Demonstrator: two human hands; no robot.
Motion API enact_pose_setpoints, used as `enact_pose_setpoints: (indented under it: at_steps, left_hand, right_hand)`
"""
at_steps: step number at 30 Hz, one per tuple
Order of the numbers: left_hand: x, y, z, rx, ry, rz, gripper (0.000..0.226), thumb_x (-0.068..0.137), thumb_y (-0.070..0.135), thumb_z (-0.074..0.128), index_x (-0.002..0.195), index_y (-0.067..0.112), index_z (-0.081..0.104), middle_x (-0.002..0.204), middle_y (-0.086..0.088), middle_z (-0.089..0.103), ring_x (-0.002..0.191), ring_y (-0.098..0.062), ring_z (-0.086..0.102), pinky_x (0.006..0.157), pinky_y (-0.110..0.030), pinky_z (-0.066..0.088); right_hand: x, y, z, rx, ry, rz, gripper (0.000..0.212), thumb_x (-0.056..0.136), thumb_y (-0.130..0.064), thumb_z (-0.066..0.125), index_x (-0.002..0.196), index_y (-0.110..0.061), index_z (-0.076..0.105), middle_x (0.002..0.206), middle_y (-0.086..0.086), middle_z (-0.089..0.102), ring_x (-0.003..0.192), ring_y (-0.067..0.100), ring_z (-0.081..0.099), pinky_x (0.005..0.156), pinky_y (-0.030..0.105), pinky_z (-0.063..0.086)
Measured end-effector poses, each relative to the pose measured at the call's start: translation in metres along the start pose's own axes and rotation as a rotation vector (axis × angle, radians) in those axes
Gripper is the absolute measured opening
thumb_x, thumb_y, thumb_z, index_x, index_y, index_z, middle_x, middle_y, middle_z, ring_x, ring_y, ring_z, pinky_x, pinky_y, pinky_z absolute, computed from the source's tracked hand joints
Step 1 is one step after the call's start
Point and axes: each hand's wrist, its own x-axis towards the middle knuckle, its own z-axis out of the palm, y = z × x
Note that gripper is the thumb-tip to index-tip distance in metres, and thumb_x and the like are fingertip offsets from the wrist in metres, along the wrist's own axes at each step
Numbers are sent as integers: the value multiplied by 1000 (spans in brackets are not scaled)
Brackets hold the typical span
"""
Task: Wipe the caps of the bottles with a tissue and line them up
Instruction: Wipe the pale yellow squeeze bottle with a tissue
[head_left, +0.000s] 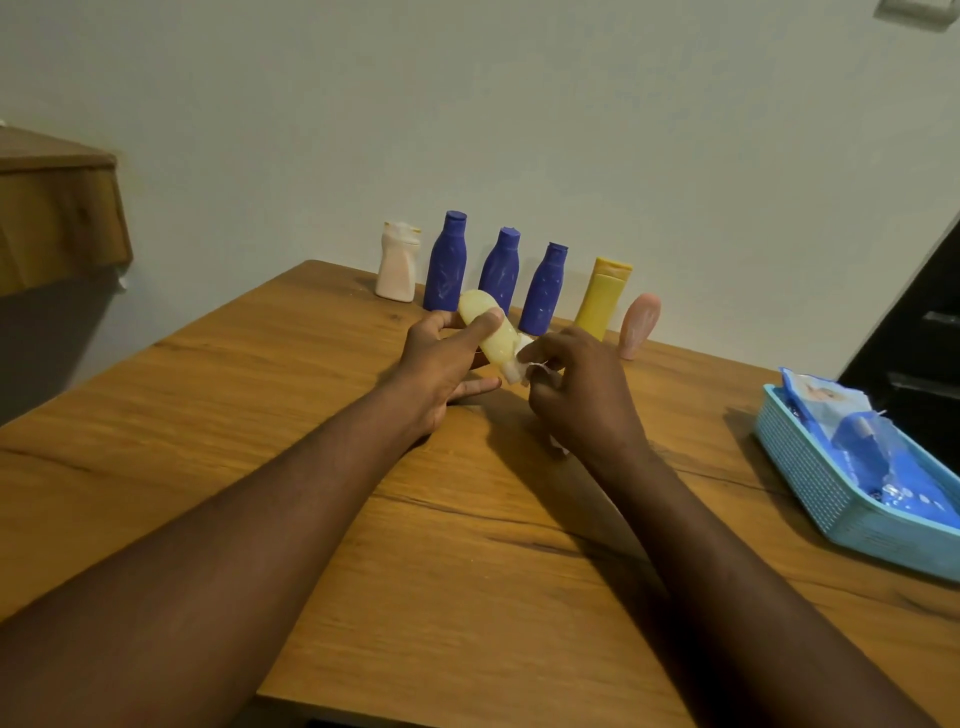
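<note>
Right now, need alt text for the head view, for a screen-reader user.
A person's left hand holds a pale yellow bottle tilted above a wooden table while the right hand pinches a white tissue against its cap. Six more bottles stand in a row by the wall; a blue basket holding a blue packet sits at right.

Soft, dim, warm light comes from the right, so the light-blue plastic basket (800, 467) and the row of standing plastic bottles (545, 291) throw faint shadows leftward on the brown wooden table (208, 415), and the wooden wall shelf (52, 218) darkens the wall beneath it. The whole picture is slightly soft and smeared, leaving bottle surfaces blotchy. Wide-angle bending tilts the bottles and the dark door (914, 322) at the right edge.
</note>
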Motion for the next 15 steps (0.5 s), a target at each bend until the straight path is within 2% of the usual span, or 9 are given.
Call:
enact_pose_setpoints:
  at_steps: [3, 6, 8, 12, 15]
  left_hand:
    - [1, -1, 0, -6, -11, -10, 52, 90, 32, 77, 134, 19, 54, 124, -10, 66, 99, -23, 73, 67, -41, 64]
    - [3, -2, 0, -19, 4, -23, 51, 90, 32, 76, 134, 19, 54, 124, -10, 67, 100, -25, 73, 72, -46, 65]
    - [3, -2, 0, -22, 2, -25, 51, 91, 31, 76, 135, 19, 53, 125, -11, 66, 100, -25, 73, 73, -47, 65]
    - [1, -2, 1, -22, -64, -7, 53, 91, 26, 76, 137, 15, 52, 128, -11, 64, 101, -25, 73, 71, -42, 65]
    - [-2, -3, 4, -5, -136, -7, 59, 89, 26, 78, 140, 14, 51, 127, -13, 66, 99, -23, 75, 69, -39, 64]
  right_hand:
    - [-1, -5, 1, 7, -25, -54, 31, 89, -5, 72, 120, -12, 73, 120, 6, 65, 109, 20, 58, 94, 38, 53]
    - [-3, -9, 0, -68, -104, -169, 26, 88, -6, 74, 113, -14, 76, 119, 4, 65, 110, 17, 55, 93, 33, 50]
    - [-3, -8, -1, -78, -128, -141, 25, 88, -8, 74, 111, -14, 77, 120, 3, 66, 112, 17, 56, 94, 32, 50]
    - [0, -1, -1, 52, 33, -2, 19, 89, -8, 71, 107, -12, 76, 114, 5, 66, 107, 18, 60, 93, 35, 54]
    - [2, 4, -1, 84, 107, -2, 21, 92, -6, 68, 112, -11, 75, 112, 4, 67, 104, 16, 60, 88, 24, 50]
